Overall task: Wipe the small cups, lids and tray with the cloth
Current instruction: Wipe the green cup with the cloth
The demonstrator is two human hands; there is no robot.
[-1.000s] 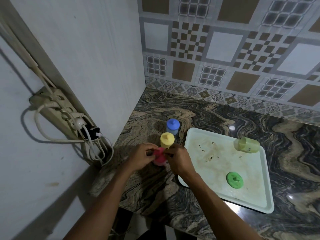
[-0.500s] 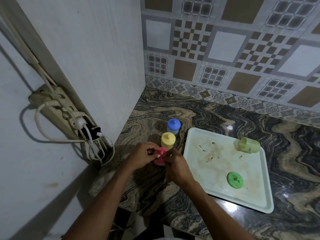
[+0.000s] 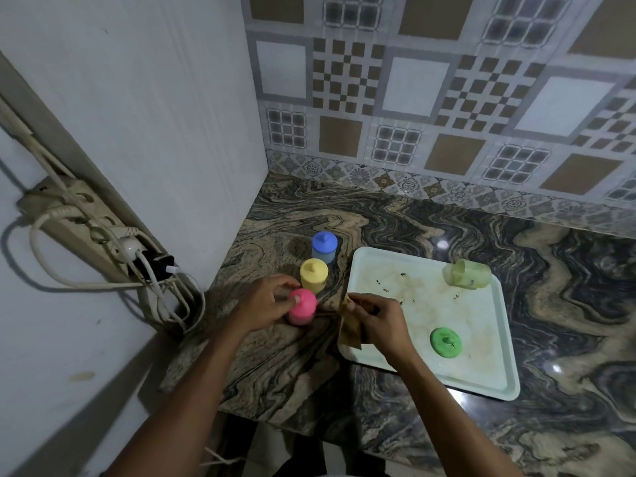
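Head view: hands now parted, no longer bunched together over pink cup (image 3: 302,306). Left hand (image 3: 263,302) curled around that lidded cup, upright on counter (image 3: 275,366). Right hand (image 3: 373,320) moved rightward over tray (image 3: 495,383) edge, fingers pinched on brown cloth (image 3: 349,333). Beyond left hand: yellow cup (image 3: 313,275), then blue cup (image 3: 324,246), both lidded. Right of right hand, on stained tray: green lid (image 3: 445,341); farther off, green cup (image 3: 467,274) on its side. Cloth mostly hidden under fingers, shape unclear. Dark specks on tray too small to identify.
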